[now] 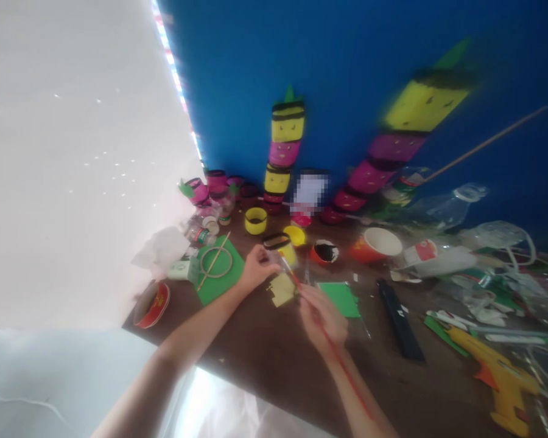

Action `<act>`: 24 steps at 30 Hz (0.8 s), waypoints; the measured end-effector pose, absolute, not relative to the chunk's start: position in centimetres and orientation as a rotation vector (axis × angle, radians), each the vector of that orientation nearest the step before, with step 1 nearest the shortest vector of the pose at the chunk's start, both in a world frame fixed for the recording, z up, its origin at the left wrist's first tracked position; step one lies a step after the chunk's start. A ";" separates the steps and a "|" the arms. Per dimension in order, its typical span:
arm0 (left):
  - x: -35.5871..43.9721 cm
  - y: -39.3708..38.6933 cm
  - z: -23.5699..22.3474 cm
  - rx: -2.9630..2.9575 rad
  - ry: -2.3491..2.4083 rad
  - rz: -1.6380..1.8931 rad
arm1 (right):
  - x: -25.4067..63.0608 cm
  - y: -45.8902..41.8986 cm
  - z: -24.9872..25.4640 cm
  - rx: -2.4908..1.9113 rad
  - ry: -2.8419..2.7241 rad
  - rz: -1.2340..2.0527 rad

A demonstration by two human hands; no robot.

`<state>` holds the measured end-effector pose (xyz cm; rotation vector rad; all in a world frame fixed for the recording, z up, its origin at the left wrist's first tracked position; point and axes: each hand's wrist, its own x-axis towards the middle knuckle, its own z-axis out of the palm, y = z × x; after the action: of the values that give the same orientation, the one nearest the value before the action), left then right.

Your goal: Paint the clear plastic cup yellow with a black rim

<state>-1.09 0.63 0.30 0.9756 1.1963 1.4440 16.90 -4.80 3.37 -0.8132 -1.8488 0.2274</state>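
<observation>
Left forearm (201, 322), bare and slender, lower left of centre, narrowing to a bare left hand (256, 269); right forearm (354, 389), likewise bare, lower right of centre, with bare right hand (323, 319); pale, whitish cloth (242, 417) at bottom centre, apparently clothing, too blurred for seams or markings.

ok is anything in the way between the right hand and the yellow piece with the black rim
Nothing visible but the brush that the right hand itself holds, which slants toward the yellow piece. The left hand and the pale yellow cutout are both left of that path. Blur hides whether the brush touches the piece.
</observation>
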 end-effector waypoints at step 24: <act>-1.2 0.7 -0.1 1.026 1.219 1.438 | 16.8 -4.7 3.3 -0.829 -1.858 0.228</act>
<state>-1.15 0.70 -0.12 1.0258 1.2190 1.4382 16.78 -4.73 3.32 -0.8288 -1.8579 0.2281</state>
